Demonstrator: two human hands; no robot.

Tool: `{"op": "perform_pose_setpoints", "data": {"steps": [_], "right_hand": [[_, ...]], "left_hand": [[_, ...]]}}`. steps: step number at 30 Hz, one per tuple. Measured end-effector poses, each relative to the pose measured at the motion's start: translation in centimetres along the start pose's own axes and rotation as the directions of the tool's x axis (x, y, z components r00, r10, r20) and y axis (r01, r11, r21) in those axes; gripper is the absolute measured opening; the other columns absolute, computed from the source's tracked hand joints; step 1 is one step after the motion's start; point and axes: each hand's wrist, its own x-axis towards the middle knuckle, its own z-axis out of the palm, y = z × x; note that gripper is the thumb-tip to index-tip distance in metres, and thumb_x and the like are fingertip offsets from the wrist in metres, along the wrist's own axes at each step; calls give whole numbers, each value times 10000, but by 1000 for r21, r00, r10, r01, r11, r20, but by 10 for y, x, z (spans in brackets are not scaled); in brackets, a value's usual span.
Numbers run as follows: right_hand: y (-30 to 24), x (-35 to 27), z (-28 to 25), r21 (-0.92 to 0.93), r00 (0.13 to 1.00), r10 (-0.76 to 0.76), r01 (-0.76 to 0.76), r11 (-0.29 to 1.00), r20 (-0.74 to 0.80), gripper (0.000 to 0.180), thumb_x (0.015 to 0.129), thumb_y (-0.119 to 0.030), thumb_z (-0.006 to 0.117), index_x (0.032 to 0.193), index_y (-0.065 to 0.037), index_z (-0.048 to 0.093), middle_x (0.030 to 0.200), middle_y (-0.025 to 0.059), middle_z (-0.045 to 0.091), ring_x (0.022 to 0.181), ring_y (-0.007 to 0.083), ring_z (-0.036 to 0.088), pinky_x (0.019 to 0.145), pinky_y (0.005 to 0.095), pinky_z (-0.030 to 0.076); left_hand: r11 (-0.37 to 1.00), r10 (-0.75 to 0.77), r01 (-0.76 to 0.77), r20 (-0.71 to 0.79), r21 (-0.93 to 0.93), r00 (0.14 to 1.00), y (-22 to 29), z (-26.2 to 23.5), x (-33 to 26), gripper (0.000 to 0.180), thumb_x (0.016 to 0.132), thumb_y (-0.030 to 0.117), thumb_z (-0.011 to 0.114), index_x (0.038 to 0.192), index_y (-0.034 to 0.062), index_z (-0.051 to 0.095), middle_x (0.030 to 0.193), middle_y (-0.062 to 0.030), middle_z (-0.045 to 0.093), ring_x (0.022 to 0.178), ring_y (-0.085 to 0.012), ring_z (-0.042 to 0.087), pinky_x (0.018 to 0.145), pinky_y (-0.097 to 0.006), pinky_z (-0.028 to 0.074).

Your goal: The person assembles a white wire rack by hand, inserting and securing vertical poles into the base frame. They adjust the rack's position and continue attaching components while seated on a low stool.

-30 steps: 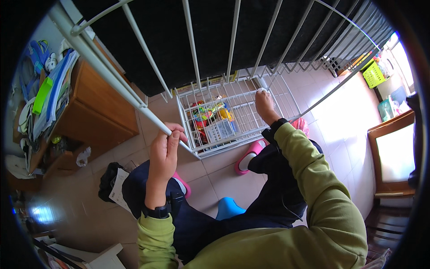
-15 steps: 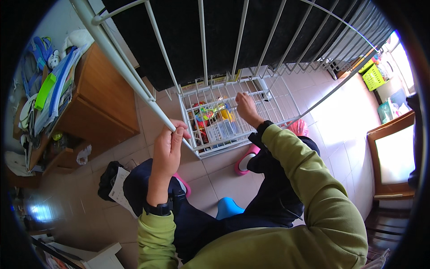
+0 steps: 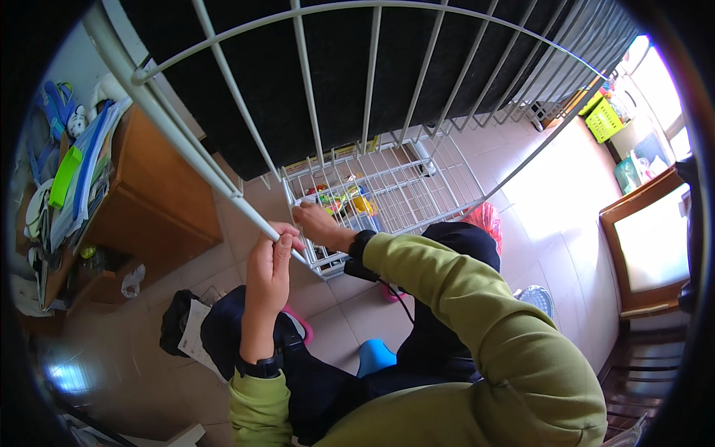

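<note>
A white wire rack [image 3: 370, 82] stands in front of me, its bars running across the top of the view. My left hand [image 3: 269, 261] is wrapped round the rack's thick white post near its lower left corner. Close beside it, my right hand [image 3: 319, 225] has its fingers drawn together over the left side of the low wire shelf [image 3: 421, 182]. Whatever those fingertips hold, if anything, is hidden. Below the wires, colourful toy-like things [image 3: 363, 205] in red, yellow and green show partly, cut off by the right hand.
A wooden cabinet [image 3: 160, 186] piled with folders stands at left. Behind the rack bars hangs a black panel [image 3: 261, 82]. A red plastic bag [image 3: 486, 223] lies by my knee, and a blue stool-like piece [image 3: 376, 357] sits between my legs. Far right are a green basket [image 3: 603, 121] and a wood-framed panel [image 3: 648, 246].
My right hand has moved left across the wire shelf, from its middle to beside my left hand. The left hand keeps its grip on the post. The view has shifted slightly.
</note>
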Motion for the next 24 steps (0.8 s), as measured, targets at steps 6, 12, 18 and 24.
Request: {"op": "perform_pose_setpoints", "data": {"steps": [6, 12, 18, 24], "right_hand": [[-3, 3, -2, -328, 979, -201, 179, 927, -32, 267, 796, -11, 568, 1056, 21, 519, 1080, 219, 488, 932, 370, 586, 772, 424, 517], [0, -4, -15, -331, 980, -178, 198, 923, 89, 217, 768, -14, 595, 976, -1, 534, 1014, 156, 507, 943, 319, 592, 746, 400, 535], [34, 0, -11, -346, 982, -185, 189, 919, 44, 258, 755, -25, 597, 1002, 16, 536, 1043, 143, 516, 978, 308, 570, 790, 370, 519], [81, 0, -47, -178, 985, 83, -111, 978, -154, 217, 794, 3, 564, 1008, -8, 594, 1010, 147, 537, 1013, 315, 544, 845, 366, 508]], "left_hand": [[999, 33, -33, -11, 15, 999, 1, 1, 0, 197, 1021, 203, 442, 1001, 44, 557, 793, -67, 639, 731, -128, 603, 648, -241, 444], [999, 42, -41, -35, 10, 999, 0, 2, 0, 193, 1017, 200, 455, 999, 39, 561, 787, -79, 646, 726, -153, 626, 636, -256, 459], [998, 53, -51, -36, 48, 998, 0, 1, 1, 193, 1017, 195, 450, 995, 37, 559, 770, -75, 637, 714, -150, 619, 632, -254, 457], [1000, 27, -27, -45, -1, 999, -2, 3, 0, 187, 1013, 186, 454, 991, 31, 556, 747, -66, 621, 676, -137, 579, 623, -257, 440]]}}
